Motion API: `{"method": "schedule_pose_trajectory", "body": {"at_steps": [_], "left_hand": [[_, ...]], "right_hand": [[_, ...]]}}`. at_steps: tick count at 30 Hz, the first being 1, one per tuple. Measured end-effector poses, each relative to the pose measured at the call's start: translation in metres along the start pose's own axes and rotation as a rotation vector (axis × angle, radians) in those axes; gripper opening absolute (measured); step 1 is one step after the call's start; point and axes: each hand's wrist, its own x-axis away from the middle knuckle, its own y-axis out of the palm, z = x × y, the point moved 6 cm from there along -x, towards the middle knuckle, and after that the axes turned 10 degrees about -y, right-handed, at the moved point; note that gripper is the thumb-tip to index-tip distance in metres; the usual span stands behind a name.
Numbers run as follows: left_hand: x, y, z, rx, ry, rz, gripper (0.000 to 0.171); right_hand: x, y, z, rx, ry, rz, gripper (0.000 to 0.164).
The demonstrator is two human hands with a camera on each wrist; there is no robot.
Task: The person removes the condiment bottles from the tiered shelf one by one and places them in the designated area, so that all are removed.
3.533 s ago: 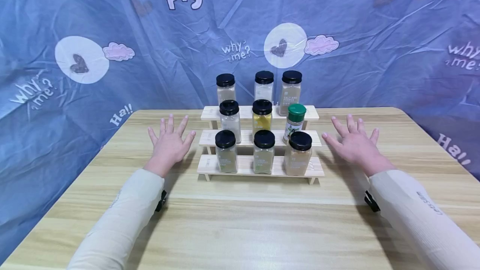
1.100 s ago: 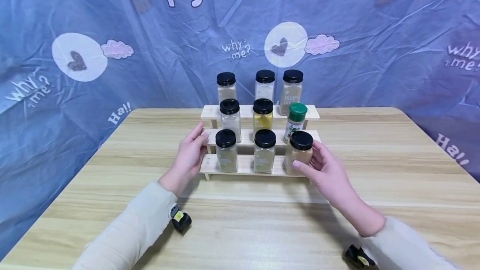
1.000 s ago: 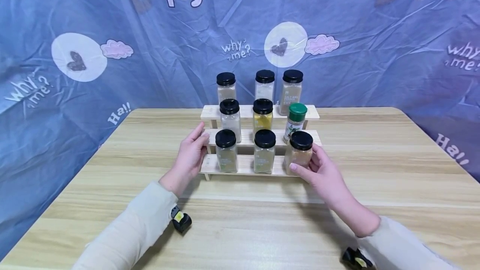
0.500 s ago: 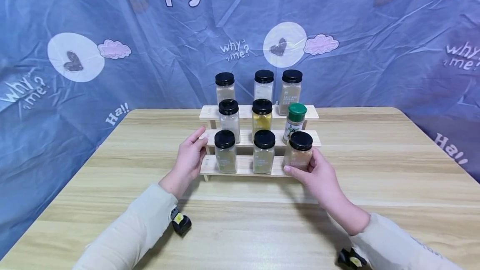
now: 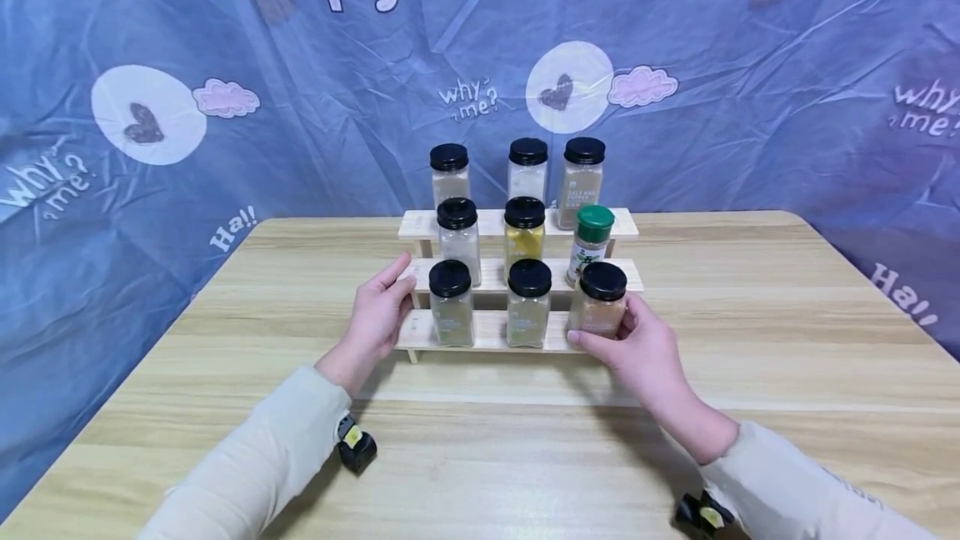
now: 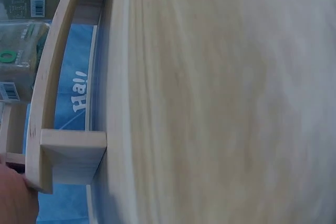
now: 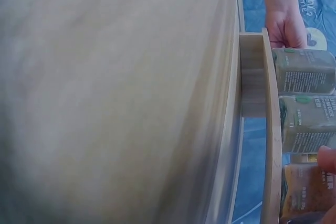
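Observation:
A three-step wooden rack [image 5: 491, 330] holds several spice jars. My left hand [image 5: 371, 315] grips the rack's left end at the middle step, thumb on top; its other fingers are partly hidden. My right hand [image 5: 651, 361] holds the front-right spice jar [image 5: 596, 317], which has a black lid and light brown contents. The thumb lies low across that jar's front, and the fingers go behind its right side, mostly out of sight. In the right wrist view, a thumb [image 7: 326, 159] touches the same orange-brown jar [image 7: 307, 187]. The jar stands on the lowest step.
Two greenish jars, one [image 5: 528, 315] in the middle, share the front step. Behind are a yellow-filled jar [image 5: 523, 242], a green-capped bottle [image 5: 588, 248] and a back row of black-lidded jars. A blue printed cloth [image 5: 337, 107] hangs behind the wooden table [image 5: 480, 457].
Both hands were spread flat on the table beside the rack; they have come inward to the rack and the front-right jar. The right thumb has since slid left and slightly down the jar.

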Motion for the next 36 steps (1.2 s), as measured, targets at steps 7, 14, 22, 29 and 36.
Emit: {"method": "schedule_pose_trajectory", "body": {"at_steps": [7, 14, 22, 29, 36], "left_hand": [[0.001, 0.001, -0.002, 0.002, 0.041, 0.015, 0.051], [0.000, 0.001, -0.002, -0.006, 0.055, 0.029, 0.050], [0.000, -0.001, -0.002, -0.018, 0.056, 0.044, 0.050], [0.001, -0.002, -0.002, -0.020, 0.068, 0.055, 0.049], [0.001, -0.002, -0.002, -0.043, 0.070, 0.064, 0.049]], "right_hand": [[-0.001, -0.003, 0.001, 0.017, -0.007, 0.032, 0.065], [-0.001, -0.005, 0.002, 0.009, -0.013, 0.039, 0.066], [0.002, -0.013, 0.003, 0.034, -0.012, 0.055, 0.069], [0.005, -0.029, -0.004, 0.051, -0.089, 0.143, 0.059], [0.006, -0.049, -0.009, 0.094, -0.138, 0.203, 0.053]]}}
